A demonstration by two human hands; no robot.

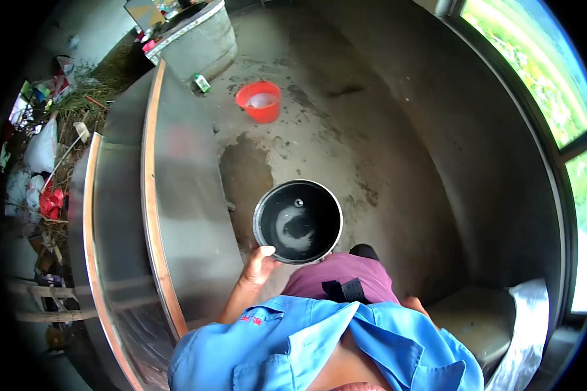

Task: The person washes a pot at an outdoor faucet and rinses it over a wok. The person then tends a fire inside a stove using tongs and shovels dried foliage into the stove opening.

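Basically, stained concrete floor lay under the black pot, window far right of it. Pot showed pale patch inside; red bucket beyond it held something whitish. Left hand gripped pot's near-left rim; right hand hidden, couldn't tell its fingers.

Dim indoor light, overexposed daylight through the right-hand window, strong fisheye curvature, black corners.

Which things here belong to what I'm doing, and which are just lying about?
In the job:
- dark pot, gripped by your left hand

Apparently lying about:
- red bucket, possibly related
- green-and-white bottle
- white sack
- red plastic
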